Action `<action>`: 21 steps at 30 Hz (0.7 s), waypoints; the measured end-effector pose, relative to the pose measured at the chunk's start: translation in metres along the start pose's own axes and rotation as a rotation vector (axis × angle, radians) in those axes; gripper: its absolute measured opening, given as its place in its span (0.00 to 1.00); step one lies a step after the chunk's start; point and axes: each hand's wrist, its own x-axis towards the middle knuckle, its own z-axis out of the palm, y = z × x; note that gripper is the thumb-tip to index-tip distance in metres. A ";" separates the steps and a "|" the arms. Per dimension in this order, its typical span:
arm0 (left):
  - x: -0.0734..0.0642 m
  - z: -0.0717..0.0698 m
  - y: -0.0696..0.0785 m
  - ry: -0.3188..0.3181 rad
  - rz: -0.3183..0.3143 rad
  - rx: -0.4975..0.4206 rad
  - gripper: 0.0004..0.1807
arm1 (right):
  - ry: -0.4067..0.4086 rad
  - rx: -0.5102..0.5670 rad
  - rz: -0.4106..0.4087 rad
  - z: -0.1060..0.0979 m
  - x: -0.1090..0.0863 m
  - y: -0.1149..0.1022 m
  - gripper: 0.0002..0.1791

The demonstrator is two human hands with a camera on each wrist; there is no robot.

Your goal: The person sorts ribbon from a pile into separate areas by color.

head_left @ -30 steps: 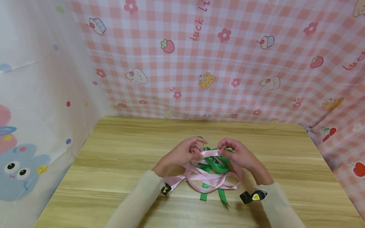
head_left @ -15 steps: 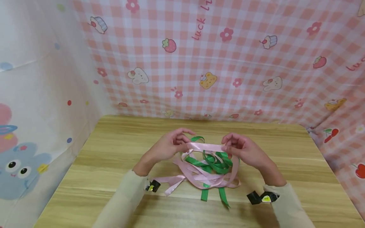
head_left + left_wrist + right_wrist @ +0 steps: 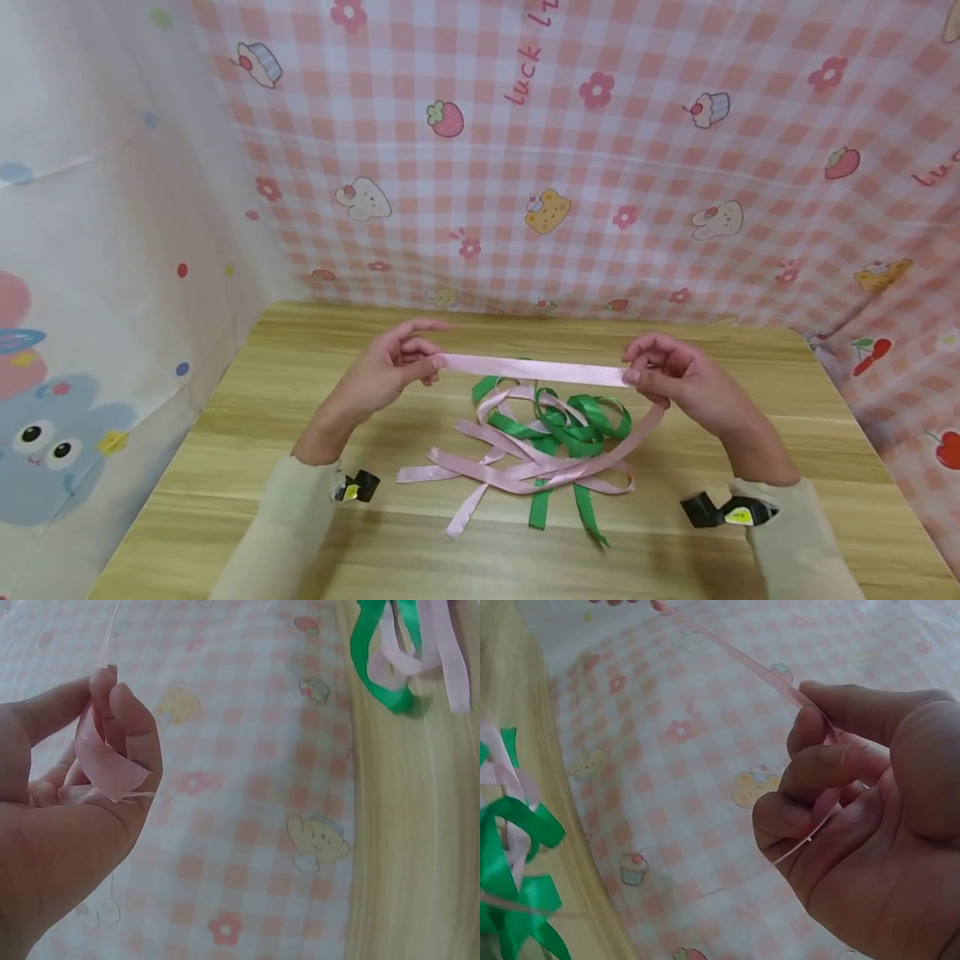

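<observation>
A pink satin ribbon (image 3: 532, 368) stretches nearly straight between both hands, above the table. My left hand (image 3: 382, 367) pinches its end between thumb and forefinger; in the left wrist view a short pink tail (image 3: 112, 766) curls inside the fingers. My right hand (image 3: 686, 383) pinches the same ribbon farther along, and from there it runs through the curled fingers, as the right wrist view shows, and droops to the pile. Below lie more loops of pink ribbon (image 3: 517, 479) tangled with a green ribbon (image 3: 588, 425), whose ends (image 3: 538, 510) point toward the front.
The pile rests on a wood-grain table (image 3: 247, 467). Behind it hangs a pink checked cloth (image 3: 480, 183) with cartoon prints, and a white printed cloth (image 3: 135, 217) hangs at the left. Small black devices (image 3: 727, 511) are strapped at both wrists.
My hands have moved apart, left hand leftward and right hand rightward, rising slightly. The pink stretch between them has lengthened greatly, and pink loops have been drawn out of the pile.
</observation>
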 end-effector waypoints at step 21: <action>-0.033 -0.070 -0.026 0.115 -0.106 0.095 0.18 | 0.079 -0.097 0.128 -0.065 -0.058 0.002 0.13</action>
